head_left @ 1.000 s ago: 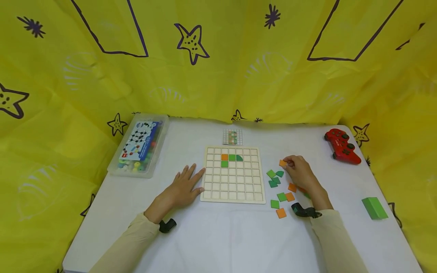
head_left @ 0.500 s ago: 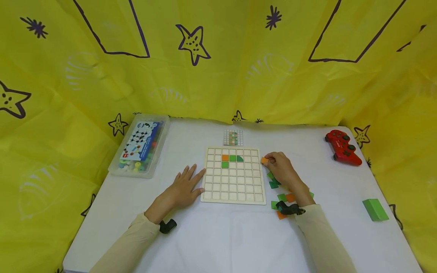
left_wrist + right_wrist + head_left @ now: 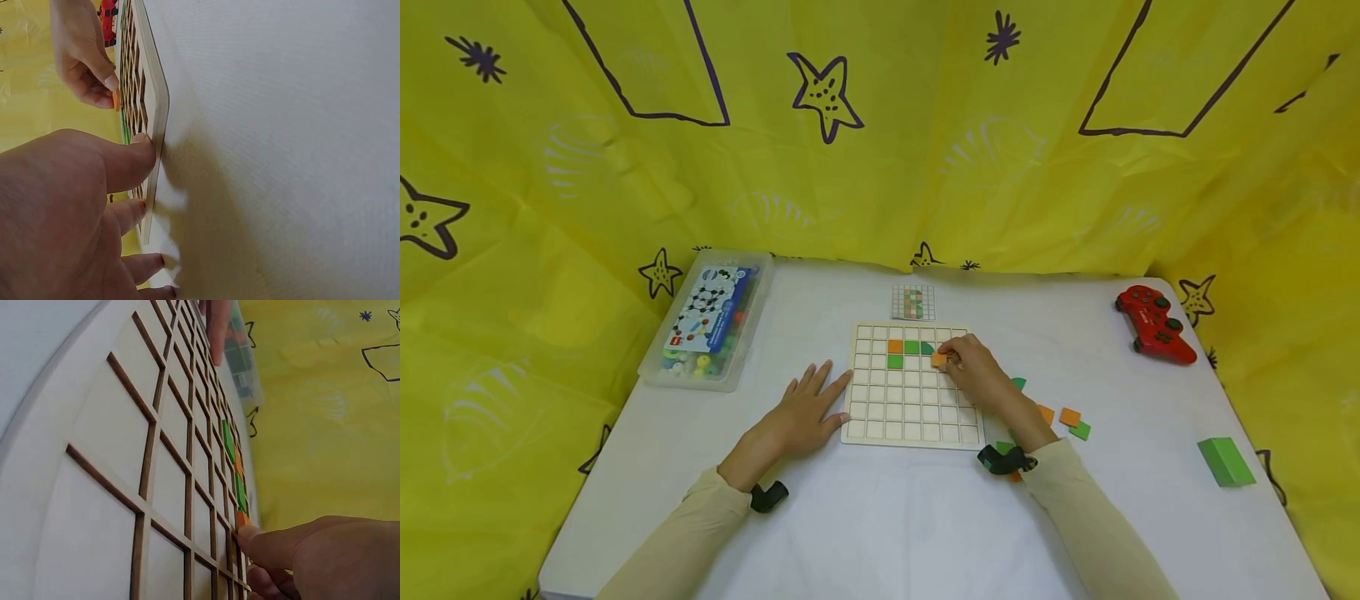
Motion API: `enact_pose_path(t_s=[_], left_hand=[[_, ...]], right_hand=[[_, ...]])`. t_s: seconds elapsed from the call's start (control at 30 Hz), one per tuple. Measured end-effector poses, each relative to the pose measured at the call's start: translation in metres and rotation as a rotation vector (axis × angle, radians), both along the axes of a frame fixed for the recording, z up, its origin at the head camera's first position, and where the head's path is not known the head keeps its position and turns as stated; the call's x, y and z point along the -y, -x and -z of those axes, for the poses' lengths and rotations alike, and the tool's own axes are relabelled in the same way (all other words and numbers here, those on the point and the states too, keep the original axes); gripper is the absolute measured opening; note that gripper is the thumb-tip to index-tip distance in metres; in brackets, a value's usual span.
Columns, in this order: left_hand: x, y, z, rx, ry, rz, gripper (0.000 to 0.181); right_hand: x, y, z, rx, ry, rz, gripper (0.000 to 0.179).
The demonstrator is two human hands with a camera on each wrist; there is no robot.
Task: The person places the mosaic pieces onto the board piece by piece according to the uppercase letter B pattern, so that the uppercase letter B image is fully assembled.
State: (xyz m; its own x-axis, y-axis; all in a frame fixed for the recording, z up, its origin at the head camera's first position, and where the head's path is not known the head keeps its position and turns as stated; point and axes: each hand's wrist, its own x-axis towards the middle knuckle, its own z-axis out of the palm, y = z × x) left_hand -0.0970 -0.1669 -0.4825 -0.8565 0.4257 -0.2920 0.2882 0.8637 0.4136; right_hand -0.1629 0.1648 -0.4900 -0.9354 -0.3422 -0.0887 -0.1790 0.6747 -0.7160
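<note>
A square wooden grid board (image 3: 895, 412) lies mid-table. Set in its upper cells are an orange square tile (image 3: 896, 346), a green square tile (image 3: 912, 347), a dark green quarter-round tile (image 3: 927, 348) and, one row lower, another green square tile (image 3: 895, 362). Between thumb and fingertips, my right hand (image 3: 976, 372) pinches an orange square tile (image 3: 242, 520) over the board, just right of and below the quarter-round. My left hand (image 3: 801, 417) rests with fingers spread at the board's left edge; its thumb (image 3: 134, 159) touches that edge in the left wrist view.
Right of the board, loose tiles lie partly under my right forearm, among them an orange tile (image 3: 1070, 417). A small pattern card (image 3: 913, 302) lies behind the board. A clear box (image 3: 703, 321) stands left; a red game controller (image 3: 1153, 325) and green block (image 3: 1226, 462) lie right.
My right hand has carried the orange tile leftward from beside the loose tiles to over the board. More loose tiles at the right now show. My left hand has stayed in place.
</note>
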Motion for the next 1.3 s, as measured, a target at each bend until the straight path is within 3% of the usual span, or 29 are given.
enact_pose_path(t_s=[0.4,0.83,1.0,1.2,1.3], left_hand=[[-0.003,0.001,-0.003,0.008,0.016,0.002,0.069],[-0.003,0.0,0.0,0.011,0.008,0.001,0.069],[-0.003,0.001,0.0,0.012,0.01,0.002,0.069],[-0.003,0.0,-0.002,0.018,0.007,-0.003,0.07],[-0.002,0.0,-0.002,0.018,0.007,-0.005,0.07]], right_hand=[[0.016,-0.004,0.003,-0.058,-0.017,-0.009,0.019],[0.015,-0.007,0.004,-0.114,-0.068,-0.023,0.019],[-0.004,-0.014,-0.006,-0.06,-0.069,0.024,0.027],[-0.052,-0.03,-0.02,-0.05,-0.079,0.105,0.029],[-0.079,-0.039,-0.027,0.009,-0.122,0.138,0.03]])
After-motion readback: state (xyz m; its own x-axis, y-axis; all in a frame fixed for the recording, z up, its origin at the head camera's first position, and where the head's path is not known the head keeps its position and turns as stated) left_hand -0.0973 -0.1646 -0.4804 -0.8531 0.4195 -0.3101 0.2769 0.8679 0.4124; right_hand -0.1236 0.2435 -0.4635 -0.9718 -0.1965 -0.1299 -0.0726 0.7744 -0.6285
